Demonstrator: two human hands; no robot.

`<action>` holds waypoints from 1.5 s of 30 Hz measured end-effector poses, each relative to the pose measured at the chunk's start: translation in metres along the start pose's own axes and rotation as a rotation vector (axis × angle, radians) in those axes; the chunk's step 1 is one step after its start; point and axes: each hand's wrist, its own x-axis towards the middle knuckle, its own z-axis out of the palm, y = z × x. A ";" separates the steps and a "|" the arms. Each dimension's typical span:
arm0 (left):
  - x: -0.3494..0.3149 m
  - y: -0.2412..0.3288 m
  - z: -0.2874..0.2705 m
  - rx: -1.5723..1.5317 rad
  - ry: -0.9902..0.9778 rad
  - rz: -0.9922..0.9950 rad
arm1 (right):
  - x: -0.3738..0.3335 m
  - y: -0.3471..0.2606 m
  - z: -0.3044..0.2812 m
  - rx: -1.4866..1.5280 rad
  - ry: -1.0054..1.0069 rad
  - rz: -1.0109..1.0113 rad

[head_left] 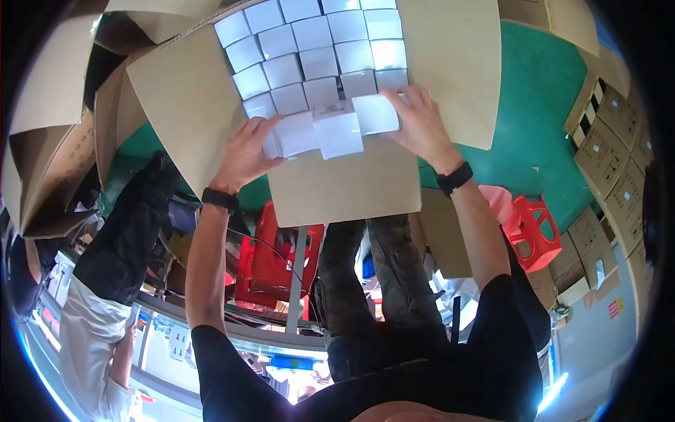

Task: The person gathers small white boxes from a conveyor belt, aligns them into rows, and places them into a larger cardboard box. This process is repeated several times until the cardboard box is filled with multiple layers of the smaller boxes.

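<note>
My left hand point(246, 151) and my right hand point(422, 125) press in from both ends on a short row of small white boxes point(298, 133). The left fingers and thumb grip the left end, and the right thumb and fingers close around the right end box point(377, 114). A middle box point(339, 137) juts out of line toward me. Just beyond the row, an open cardboard carton point(344, 186) is filled with rows of similar white boxes point(292, 39). The row is at the carton's near side; whether it rests on anything beneath is hidden.
Carton flaps spread left point(186, 105) and right point(453, 77). Red plastic stools point(538, 235) stand on the green floor point(527, 133). Stacked brown cartons point(615, 144) line the right side, and open cartons point(53, 169) the left. Another person point(95, 330) in white is at the left.
</note>
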 end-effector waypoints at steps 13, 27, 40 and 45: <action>-0.030 0.008 0.021 0.190 0.073 0.007 | -0.020 -0.007 0.017 -0.069 0.026 0.035; -0.017 -0.002 0.130 0.087 0.242 0.000 | -0.042 -0.076 0.094 0.180 -0.159 -0.216; -0.026 0.033 0.138 -0.869 0.134 -0.311 | -0.018 -0.075 0.056 0.262 -0.162 -0.268; -0.023 0.047 0.119 -0.777 0.173 -0.277 | -0.007 -0.071 0.043 0.355 -0.181 -0.197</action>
